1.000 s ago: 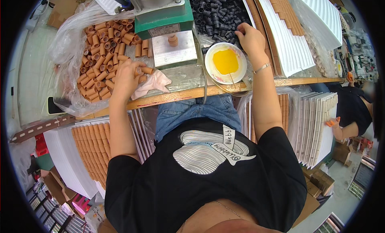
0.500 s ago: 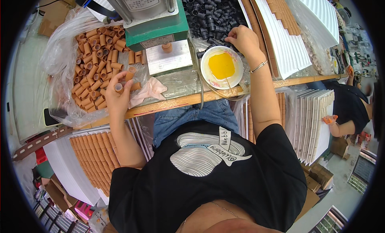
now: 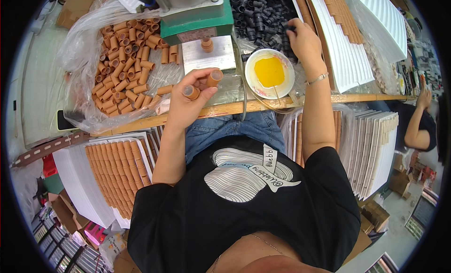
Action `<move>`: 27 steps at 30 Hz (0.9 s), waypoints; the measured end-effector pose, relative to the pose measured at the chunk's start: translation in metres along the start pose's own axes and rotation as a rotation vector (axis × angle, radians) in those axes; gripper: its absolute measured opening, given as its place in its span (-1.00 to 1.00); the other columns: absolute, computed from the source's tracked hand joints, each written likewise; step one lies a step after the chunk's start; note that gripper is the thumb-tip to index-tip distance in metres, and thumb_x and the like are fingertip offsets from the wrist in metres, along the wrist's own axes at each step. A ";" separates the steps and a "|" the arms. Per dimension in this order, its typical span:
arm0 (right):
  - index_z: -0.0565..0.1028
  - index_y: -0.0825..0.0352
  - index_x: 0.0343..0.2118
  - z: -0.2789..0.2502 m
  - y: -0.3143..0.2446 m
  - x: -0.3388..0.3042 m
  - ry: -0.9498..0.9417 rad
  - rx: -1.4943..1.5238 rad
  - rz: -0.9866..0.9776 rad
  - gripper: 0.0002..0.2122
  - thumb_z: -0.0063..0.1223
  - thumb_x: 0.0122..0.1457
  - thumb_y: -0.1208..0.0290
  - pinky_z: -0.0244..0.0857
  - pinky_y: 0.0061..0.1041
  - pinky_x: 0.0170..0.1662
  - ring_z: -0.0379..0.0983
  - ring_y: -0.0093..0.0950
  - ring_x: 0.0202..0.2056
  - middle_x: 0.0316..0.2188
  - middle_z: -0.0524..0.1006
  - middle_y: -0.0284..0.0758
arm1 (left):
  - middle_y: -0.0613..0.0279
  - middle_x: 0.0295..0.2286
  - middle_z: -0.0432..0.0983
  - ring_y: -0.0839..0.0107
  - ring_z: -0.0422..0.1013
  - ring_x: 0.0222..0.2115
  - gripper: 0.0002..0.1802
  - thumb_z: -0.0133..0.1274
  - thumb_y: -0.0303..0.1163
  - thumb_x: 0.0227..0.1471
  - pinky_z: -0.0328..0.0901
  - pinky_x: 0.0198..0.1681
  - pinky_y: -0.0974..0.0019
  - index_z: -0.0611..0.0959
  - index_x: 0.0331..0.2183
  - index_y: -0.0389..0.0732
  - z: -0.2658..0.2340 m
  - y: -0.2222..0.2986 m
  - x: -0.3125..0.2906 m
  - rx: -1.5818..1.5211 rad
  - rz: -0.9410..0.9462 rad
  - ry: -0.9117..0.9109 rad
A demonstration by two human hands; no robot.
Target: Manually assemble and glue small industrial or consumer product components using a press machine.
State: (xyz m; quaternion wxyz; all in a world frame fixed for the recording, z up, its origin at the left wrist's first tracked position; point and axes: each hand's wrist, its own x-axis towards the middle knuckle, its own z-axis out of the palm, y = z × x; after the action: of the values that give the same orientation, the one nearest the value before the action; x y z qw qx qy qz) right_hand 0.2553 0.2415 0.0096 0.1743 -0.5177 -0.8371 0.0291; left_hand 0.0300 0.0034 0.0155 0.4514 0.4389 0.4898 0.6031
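Observation:
My left hand (image 3: 185, 106) is closed around two short orange-brown tubes, one tube (image 3: 215, 76) by the fingertips and another tube (image 3: 190, 92) lower by the palm. It is in front of the press's metal plate (image 3: 195, 61). A brown ringed piece (image 3: 207, 45) stands upright on that plate, under the green press head (image 3: 197, 31). At the edge of the black pile (image 3: 258, 19), my right hand (image 3: 306, 45) pinches a small black plastic sleeve (image 3: 290, 32), partly hidden by the fingers. Beside that hand sits a white bowl (image 3: 288, 82) of yellow liquid with a thin stick in it.
Many loose brown tubes (image 3: 124, 61) lie on clear plastic sheeting at the left. White ridged trays (image 3: 340, 61) stand on the right of the bench, and trays of brown tubes (image 3: 115, 172) below it. A co-worker's arm (image 3: 416, 118) shows at the far right.
My left hand has moved right and up, from the tube pile to before the press plate, carrying the two tubes. My right hand has shifted slightly up and right along the black pile.

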 end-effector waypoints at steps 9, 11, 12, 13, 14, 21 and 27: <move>0.47 0.39 -0.24 -0.041 0.003 -0.102 -0.125 1.069 0.261 -0.90 -0.06 0.24 0.53 0.21 -0.75 -0.38 0.31 -0.70 -0.46 -0.47 0.41 -0.49 | 0.11 -0.21 0.50 0.43 0.47 -0.23 -0.57 0.11 -0.53 0.04 0.37 -0.17 0.41 0.40 -0.03 -0.29 0.019 -0.014 0.001 -0.265 -0.154 -0.157; 0.48 0.38 -0.27 -0.024 0.000 -0.104 -0.090 1.104 0.197 -0.92 0.01 0.20 0.53 0.24 -0.73 -0.40 0.36 -0.69 -0.45 -0.45 0.46 -0.44 | 0.07 -0.21 0.49 0.40 0.48 -0.22 -0.55 0.09 -0.49 0.07 0.37 -0.19 0.41 0.36 0.00 -0.27 0.027 -0.012 0.001 -0.348 -0.215 -0.164; 0.49 0.36 -0.30 -0.018 -0.004 -0.104 -0.057 1.138 0.131 -0.93 0.08 0.16 0.53 0.26 -0.70 -0.43 0.41 -0.69 -0.44 -0.43 0.51 -0.40 | 0.04 -0.20 0.48 0.39 0.48 -0.23 -0.54 0.07 -0.44 0.09 0.37 -0.20 0.42 0.34 0.02 -0.24 0.033 -0.009 0.001 -0.364 -0.224 -0.142; 0.54 0.31 -0.38 -0.016 -0.007 -0.106 -0.013 0.909 0.074 -0.93 0.19 0.06 0.50 0.28 -0.57 -0.34 0.46 -0.59 -0.37 -0.39 0.54 -0.40 | 0.01 -0.18 0.48 0.38 0.48 -0.24 -0.53 0.05 -0.39 0.10 0.37 -0.22 0.43 0.31 0.04 -0.22 0.038 -0.006 0.001 -0.379 -0.232 -0.118; 0.54 0.31 -0.38 -0.013 -0.013 -0.103 -0.013 0.912 0.070 -0.93 0.19 0.06 0.50 0.28 -0.57 -0.34 0.46 -0.59 -0.37 -0.39 0.54 -0.40 | 0.01 -0.18 0.48 0.38 0.48 -0.24 -0.53 0.05 -0.39 0.10 0.37 -0.22 0.43 0.31 0.04 -0.22 0.040 -0.004 0.001 -0.377 -0.230 -0.115; 0.60 0.21 -0.44 -0.002 -0.037 -0.094 0.163 0.160 -0.420 -0.88 0.25 -0.11 0.51 0.20 -0.36 -0.11 0.39 -0.35 -0.08 -0.19 0.54 -0.42 | 0.08 -0.18 0.49 0.45 0.45 -0.22 -0.65 -0.02 -0.31 0.19 0.36 -0.22 0.48 0.38 -0.02 -0.20 0.045 -0.019 -0.001 -0.642 -0.390 0.058; 0.58 0.26 -0.46 -0.031 -0.057 -0.100 0.102 1.062 -0.094 -0.90 0.25 -0.10 0.50 0.18 -0.37 -0.08 0.40 -0.34 -0.13 -0.23 0.54 -0.34 | 0.24 -0.20 0.49 0.51 0.40 -0.21 -0.74 -0.01 -0.24 0.19 0.35 -0.25 0.54 0.52 -0.19 -0.22 0.053 -0.026 0.012 -0.960 -0.558 0.087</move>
State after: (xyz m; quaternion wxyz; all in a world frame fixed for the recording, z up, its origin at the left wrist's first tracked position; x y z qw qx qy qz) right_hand 0.2568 0.1231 0.0256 0.4539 -0.3210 -0.7200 0.4154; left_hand 0.0823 0.0288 -0.0023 0.7226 0.0123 0.2758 0.6337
